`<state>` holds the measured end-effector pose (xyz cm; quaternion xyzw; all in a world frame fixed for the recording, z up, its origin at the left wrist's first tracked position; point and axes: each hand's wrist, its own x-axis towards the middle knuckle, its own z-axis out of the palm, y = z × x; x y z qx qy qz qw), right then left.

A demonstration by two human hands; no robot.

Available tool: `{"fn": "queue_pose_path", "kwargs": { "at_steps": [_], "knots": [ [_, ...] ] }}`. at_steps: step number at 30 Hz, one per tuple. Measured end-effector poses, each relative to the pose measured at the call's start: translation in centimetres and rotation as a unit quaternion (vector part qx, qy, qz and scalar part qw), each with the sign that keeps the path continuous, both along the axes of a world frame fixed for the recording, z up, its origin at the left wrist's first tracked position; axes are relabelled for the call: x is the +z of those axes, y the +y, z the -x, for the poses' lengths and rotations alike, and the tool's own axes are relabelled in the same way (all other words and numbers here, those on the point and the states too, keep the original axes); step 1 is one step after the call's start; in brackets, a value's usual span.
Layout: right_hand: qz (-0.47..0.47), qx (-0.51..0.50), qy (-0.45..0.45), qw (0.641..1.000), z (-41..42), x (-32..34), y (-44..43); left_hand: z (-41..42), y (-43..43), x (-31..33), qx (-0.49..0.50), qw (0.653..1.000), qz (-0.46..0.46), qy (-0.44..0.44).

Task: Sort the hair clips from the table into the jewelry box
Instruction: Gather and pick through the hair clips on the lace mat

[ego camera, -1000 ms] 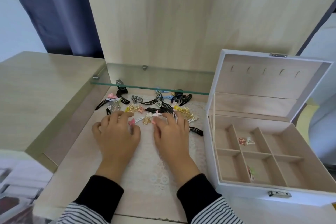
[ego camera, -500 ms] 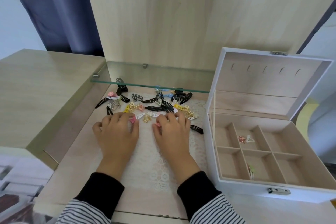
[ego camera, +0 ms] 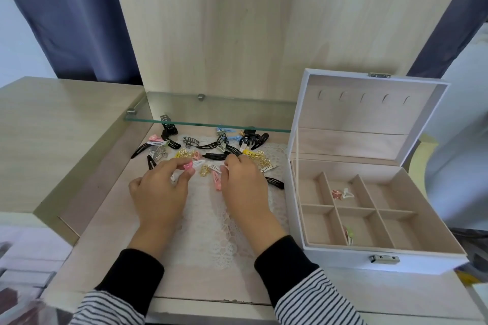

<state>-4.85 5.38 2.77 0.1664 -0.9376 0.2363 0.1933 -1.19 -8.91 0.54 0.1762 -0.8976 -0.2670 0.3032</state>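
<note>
You are pinching a pink flower clip (ego camera: 188, 165) between thumb and forefinger of your left hand (ego camera: 158, 192). Your right hand (ego camera: 244, 183) is curling its fingers over the hair clips (ego camera: 215, 156) piled at 12 o'clock; whether it is gripping one is not showing. A pink snap clip (ego camera: 217, 182) is lying between your hands on the lace mat (ego camera: 211, 224). The jewelry box (ego camera: 343, 262) is sitting open at 3 o'clock, holding small clips in two compartments.
</note>
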Motion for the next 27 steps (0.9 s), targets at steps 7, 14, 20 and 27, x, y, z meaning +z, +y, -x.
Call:
{"fn": "queue_pose_path", "kwargs": {
  "at_steps": [7,14,20,27],
  "knots": [
    [-0.049,0.075,-0.068,0.994,-0.1,-0.6,-0.2,-0.3,0.2,-0.2,-0.009,1.000,-0.004,0.003],
    [-0.064,0.063,-0.034,0.995,-0.3,-1.3,-0.3,-0.4,0.4,-0.2,-0.013,1.000,-0.028,0.007],
    [-0.055,0.048,-0.025,0.997,-0.7,-0.2,-0.1,-0.8,0.7,0.4,-0.029,0.998,-0.027,0.042],
    [0.083,0.086,-0.050,0.992,-1.2,4.6,2.6,-0.8,3.6,4.2,-0.108,0.975,-0.157,0.118]
  ]
}}
